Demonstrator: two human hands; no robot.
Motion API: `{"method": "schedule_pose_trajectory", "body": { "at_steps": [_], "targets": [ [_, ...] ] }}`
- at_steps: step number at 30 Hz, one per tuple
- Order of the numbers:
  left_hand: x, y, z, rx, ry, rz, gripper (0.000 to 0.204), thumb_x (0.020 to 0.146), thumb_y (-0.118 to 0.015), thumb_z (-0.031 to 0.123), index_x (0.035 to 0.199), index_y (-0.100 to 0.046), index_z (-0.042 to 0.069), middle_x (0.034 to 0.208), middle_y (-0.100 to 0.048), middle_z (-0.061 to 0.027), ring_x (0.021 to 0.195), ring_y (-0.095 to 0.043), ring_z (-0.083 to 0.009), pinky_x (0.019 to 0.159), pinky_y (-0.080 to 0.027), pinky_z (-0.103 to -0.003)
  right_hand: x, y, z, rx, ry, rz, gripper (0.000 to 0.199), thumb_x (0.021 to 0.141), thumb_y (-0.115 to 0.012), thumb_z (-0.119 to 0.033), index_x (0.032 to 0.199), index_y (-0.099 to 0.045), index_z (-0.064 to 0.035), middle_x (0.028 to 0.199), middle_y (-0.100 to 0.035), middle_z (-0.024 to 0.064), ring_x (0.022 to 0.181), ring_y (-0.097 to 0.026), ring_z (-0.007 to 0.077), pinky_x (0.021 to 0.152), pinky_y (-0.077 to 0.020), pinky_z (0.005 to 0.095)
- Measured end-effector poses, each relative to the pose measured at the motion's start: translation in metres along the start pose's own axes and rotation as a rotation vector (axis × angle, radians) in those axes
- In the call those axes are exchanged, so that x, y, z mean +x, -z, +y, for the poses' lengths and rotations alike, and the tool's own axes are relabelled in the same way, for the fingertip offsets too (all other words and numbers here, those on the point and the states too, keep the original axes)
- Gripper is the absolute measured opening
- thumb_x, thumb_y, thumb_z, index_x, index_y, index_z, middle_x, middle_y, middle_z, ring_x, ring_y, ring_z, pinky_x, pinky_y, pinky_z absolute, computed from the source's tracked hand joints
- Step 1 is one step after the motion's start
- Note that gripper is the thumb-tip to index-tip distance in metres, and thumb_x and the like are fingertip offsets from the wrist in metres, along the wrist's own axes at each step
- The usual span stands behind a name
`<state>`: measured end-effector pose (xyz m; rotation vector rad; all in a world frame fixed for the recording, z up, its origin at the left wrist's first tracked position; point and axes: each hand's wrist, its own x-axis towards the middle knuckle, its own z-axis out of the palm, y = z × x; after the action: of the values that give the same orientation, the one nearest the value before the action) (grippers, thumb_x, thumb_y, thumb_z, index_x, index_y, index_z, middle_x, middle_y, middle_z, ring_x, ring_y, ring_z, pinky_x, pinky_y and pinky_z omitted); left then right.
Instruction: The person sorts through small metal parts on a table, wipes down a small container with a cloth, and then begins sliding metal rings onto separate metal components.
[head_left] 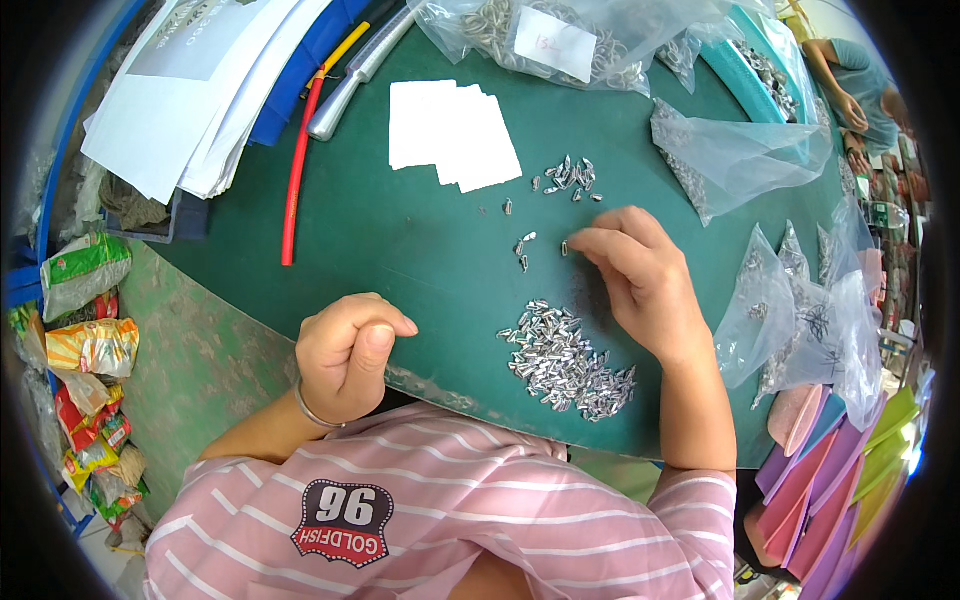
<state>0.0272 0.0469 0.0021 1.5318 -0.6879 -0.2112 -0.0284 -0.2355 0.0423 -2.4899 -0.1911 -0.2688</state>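
**Small metal pieces sorted by hand on a green table**

Head view: The right hand [640, 280] rests on the green table [420, 260], its thumb and forefinger pinched on one small silvery metal piece [565, 247] at the fingertips. The left hand [345, 355] sits at the table's near edge, curled into a loose fist with the thumb laid over the fingers; whether anything lies inside it cannot be told. A thin bracelet [315, 412] circles that wrist.

Just below the right hand lies a large heap of metal pieces [570, 362], close to the near edge. A smaller cluster [570, 177] lies beyond the fingertips, and a few loose pieces [523, 250] sit just left of them. White paper slips [450, 135] lie fanned farther back, beside a red tube [296, 165] and a silvery rod [350, 85]. Clear plastic bags [800, 320] holding more metal parts crowd the table's right side, and another bag [560, 40] lies at the far edge. Coloured sheets [830, 480] are stacked at lower right.
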Motion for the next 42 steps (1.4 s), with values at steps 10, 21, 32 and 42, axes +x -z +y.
{"method": "schedule_pose_trajectory", "body": {
  "at_steps": [10,21,32,42],
  "targets": [
    [0.000,0.000,0.000,-0.002,-0.008,0.006,0.020,0.096,-0.048,0.014,0.087,-0.059,0.000,0.062,-0.053,-0.0040,0.049,-0.041,-0.0082,0.045,-0.033,-0.024,-0.003,-0.005,-0.003,0.121,-0.022,-0.078,0.016,0.072,-0.065,0.006,0.086,-0.063,-0.0015,0.082,-0.057,0.0107,0.076,-0.057,0.0284,0.066,-0.0475,0.0353],
    [0.002,-0.002,-0.001,0.029,-0.054,-0.030,0.028,0.101,-0.041,0.022,0.090,-0.052,-0.002,0.061,-0.041,-0.0012,0.050,-0.034,-0.0067,0.044,-0.027,-0.022,-0.001,-0.001,-0.009,0.145,0.076,-0.198,0.026,0.067,-0.058,0.012,0.088,-0.064,-0.0024,0.086,-0.059,0.0094,0.079,-0.057,0.0290,0.068,-0.0477,0.0359],
    [0.001,0.000,0.001,-0.034,0.003,0.006,0.019,0.095,-0.050,0.013,0.087,-0.060,-0.001,0.066,-0.057,-0.0057,0.051,-0.045,-0.0102,0.048,-0.037,-0.024,0.010,-0.014,-0.010,0.064,0.157,-0.163,0.022,0.065,-0.068,0.008,0.084,-0.063,-0.0011,0.084,-0.057,0.0097,0.078,-0.057,0.0269,0.066,-0.0484,0.0345],
    [0.006,-0.004,-0.001,-0.024,-0.080,-0.009,0.028,0.100,-0.042,0.021,0.089,-0.054,-0.002,0.059,-0.041,0.0002,0.048,-0.032,-0.0054,0.043,-0.025,-0.023,0.023,-0.013,-0.006,0.057,0.049,-0.023,0.016,0.071,-0.066,0.005,0.085,-0.064,-0.0013,0.083,-0.060,0.0105,0.076,-0.058,0.0296,0.067,-0.0485,0.0377]
  ]
}}
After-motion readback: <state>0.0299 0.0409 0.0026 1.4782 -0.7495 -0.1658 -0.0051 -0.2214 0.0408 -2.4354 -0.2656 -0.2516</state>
